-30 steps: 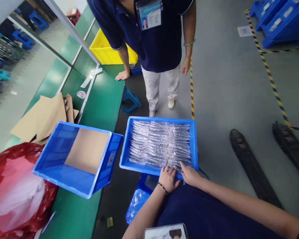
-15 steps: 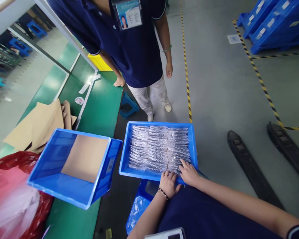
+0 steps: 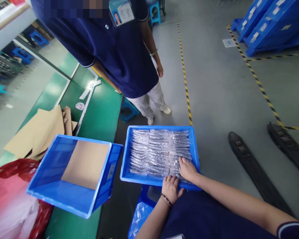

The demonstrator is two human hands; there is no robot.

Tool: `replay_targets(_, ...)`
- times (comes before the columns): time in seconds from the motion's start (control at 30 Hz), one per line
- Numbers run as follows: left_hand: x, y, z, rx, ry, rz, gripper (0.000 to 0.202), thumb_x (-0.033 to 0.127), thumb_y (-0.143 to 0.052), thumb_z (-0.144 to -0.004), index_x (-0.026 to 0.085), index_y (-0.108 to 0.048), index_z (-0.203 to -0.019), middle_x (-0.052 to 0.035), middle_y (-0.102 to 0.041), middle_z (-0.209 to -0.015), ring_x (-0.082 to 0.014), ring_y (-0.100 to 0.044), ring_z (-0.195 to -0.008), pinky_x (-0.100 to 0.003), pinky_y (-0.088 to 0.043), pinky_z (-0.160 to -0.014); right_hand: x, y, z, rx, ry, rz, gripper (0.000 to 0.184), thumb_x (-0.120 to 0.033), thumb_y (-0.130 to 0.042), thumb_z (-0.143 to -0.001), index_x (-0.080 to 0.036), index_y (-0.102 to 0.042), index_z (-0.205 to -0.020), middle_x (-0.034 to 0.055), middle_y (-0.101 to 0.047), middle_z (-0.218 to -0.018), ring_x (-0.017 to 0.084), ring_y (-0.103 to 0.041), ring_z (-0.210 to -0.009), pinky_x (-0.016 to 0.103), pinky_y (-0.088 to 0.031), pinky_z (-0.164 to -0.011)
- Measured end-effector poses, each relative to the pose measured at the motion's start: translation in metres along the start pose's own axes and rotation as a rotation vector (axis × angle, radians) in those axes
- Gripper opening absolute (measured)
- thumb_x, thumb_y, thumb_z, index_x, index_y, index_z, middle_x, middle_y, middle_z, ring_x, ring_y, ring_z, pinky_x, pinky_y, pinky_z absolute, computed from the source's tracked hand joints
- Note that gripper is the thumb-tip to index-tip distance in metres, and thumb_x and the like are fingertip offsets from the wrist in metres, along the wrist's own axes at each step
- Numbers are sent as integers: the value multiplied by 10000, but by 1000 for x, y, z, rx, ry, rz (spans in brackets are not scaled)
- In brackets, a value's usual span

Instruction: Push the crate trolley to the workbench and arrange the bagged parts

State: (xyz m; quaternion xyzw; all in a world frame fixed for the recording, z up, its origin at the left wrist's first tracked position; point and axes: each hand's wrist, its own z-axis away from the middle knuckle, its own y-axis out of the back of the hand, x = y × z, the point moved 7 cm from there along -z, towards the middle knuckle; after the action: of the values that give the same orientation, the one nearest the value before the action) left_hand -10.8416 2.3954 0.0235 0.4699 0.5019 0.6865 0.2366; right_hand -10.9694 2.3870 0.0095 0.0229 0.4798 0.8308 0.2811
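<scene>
In front of my body is a blue plastic bin filled with clear bubble-wrap packets, standing on edge in three columns. My right hand lies on the packets of the right column near the close corner, fingers stretched forward. Across the near rim rests my left hand, its fingertips against the closest packets and its thumb apart. Neither hand has a packet lifted. What is under the fingertips is hidden.
A second blue bin with cardboard inside tilts on the green table. Brown cardboard sheets and a red plastic bag lie left. A person stands opposite. Black forks reach across the floor at right.
My right hand has shifted slightly up over the packets, and my left stays at the near rim. The person opposite has leaned left. The view has tilted a little.
</scene>
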Motion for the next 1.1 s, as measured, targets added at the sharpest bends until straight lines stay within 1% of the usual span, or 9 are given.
replay_targets(0.2,0,0,1,46,-16,-5,417,504,-539,-732,207,-596,-1018,-44,-649,-1006,-218,-542,-931,-371,-387,-855,3,15,-2,77,19,39,427,-189,-481,-769,-84,-530,-1179,191,-239,-1427,309,-411,-1159,379,-322,-947)
replay_targets(0.27,0,0,1,64,-24,-5,412,506,-538,-733,208,-598,-1012,-45,-651,-999,-220,-544,-926,-371,-390,-850,6,19,-6,69,4,35,369,-217,-488,-773,-108,-562,-1118,184,-256,-1421,309,-415,-1156,373,-328,-933)
replay_targets(0.37,0,-1,1,83,-35,-2,407,511,-539,-733,210,-599,-1001,-36,-654,-991,-219,-548,-917,-373,-393,-848,9,23,-14,57,-20,21,373,-246,-493,-777,-106,-546,-1119,190,-386,-1330,293,-433,-1133,353,-330,-924)
replay_targets(0.47,-1,-1,1,92,-41,-1,415,517,-543,-728,207,-601,-998,-32,-656,-977,-217,-552,-909,-373,-398,-847,12,26,-24,73,-43,13,533,-254,-486,-785,-72,-408,-1280,182,-499,-1194,271,-476,-1069,339,-341,-902)
replay_targets(0.53,-1,-1,1,93,-37,-2,420,521,-543,-726,208,-604,-1000,-32,-657,-973,-220,-553,-914,-375,-400,-852,14,28,-32,86,-53,10,616,-251,-477,-793,-55,-305,-1351,176,-517,-1163,266,-480,-1062,336,-342,-893)
replay_targets(0.6,-2,-1,1,83,-32,-5,416,520,-537,-732,212,-605,-1004,-35,-657,-980,-222,-552,-927,-377,-399,-859,15,30,-38,95,-59,10,632,-245,-473,-795,-52,-282,-1366,174,-518,-1163,265,-477,-1067,334,-342,-890)
replay_targets(0.83,0,0,1,78,-65,-29,427,536,-516,-742,209,-604,-1002,-55,-654,-982,-220,-555,-919,-377,-400,-852,15,40,-44,138,-74,31,505,-216,-465,-792,-61,-436,-1272,182,-499,-1176,277,-471,-1068,342,-361,-870)
replay_targets(1.0,-2,-4,2,77,-52,-34,407,517,-536,-731,216,-589,-1000,-42,-652,-974,-217,-555,-917,-373,-400,-857,17,49,-50,171,-46,32,333,-243,-491,-783,-103,-577,-1072,172,-272,-1403,286,-412,-1143,359,-322,-927)
replay_targets(1.1,-2,-3,3,102,-65,-23,407,516,-547,-721,218,-586,-995,-30,-653,-963,-216,-556,-911,-376,-400,-863,20,53,-56,160,-39,11,311,-250,-486,-788,-105,-581,-1046,171,-366,-1341,277,-411,-1142,353,-309,-940)
